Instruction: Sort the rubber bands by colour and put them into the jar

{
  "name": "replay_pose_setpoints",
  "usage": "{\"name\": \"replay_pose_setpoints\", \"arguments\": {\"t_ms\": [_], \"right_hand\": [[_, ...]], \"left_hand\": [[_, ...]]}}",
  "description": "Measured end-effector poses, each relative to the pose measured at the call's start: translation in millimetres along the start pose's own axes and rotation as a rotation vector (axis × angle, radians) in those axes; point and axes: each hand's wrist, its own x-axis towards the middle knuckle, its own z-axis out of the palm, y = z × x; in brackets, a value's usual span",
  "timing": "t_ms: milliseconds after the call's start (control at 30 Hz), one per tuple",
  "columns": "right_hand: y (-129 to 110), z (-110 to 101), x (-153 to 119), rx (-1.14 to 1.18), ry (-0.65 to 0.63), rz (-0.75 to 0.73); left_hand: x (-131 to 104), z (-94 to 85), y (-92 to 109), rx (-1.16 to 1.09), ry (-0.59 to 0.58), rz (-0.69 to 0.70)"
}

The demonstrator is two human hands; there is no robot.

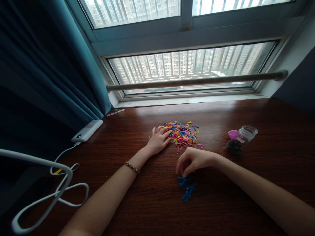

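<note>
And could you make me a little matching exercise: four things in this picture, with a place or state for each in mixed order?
Things:
1. left hand
2. right hand
3. glass jar
4. white device

Places or states:
A. has dark contents low inside
B. near the curtain, with a cable plugged in
C. at the edge of the multicoloured pile
D. at the blue loops

Pairs: 1-C; 2-D; 3-A; 4-B
</note>
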Motion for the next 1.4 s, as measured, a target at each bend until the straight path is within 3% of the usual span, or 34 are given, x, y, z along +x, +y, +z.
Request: {"name": "replay_pose_setpoints", "arguments": {"t_ms": [267, 600, 1167, 1400], "right_hand": [[-0.8, -1.2, 1.4, -0.107, 0.014, -0.071], [1.9, -0.2, 2.0, -0.185, 0.095, -0.059], [4.6, 1.3, 1.9, -0.121, 0.116, -0.051], [2.2, 1.9, 2.0, -0.038, 0.143, -0.029]], "left_hand": [[-0.5, 2.4, -1.1, 0.022, 0.051, -0.016], [-0.2, 3.6, -0.6, 0.019, -0.006, -0.001], [-0.4, 4.8, -0.7, 0.027, -0.021, 0.009], [-1.2, 5.5, -3.2, 0.001, 0.048, 0.036]]}}
